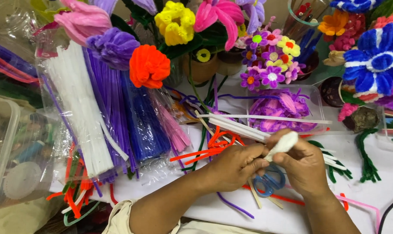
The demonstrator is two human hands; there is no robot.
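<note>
While both hands meet, a white pipe-cleaner roll (283, 144) is pinched by the right hand (302, 167); the left hand (235, 167) is closed on its near end, fingertips hidden; blue scissors (269, 182) are half covered beneath them.

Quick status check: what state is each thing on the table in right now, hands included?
Left hand: pinching the white roll's lower end.
Right hand: wrapped around the white roll.
White stems: loose, fanned out behind the hands.
Blue scissors: lying flat under the hands.
Clear tray: open, purple petals inside.
</note>
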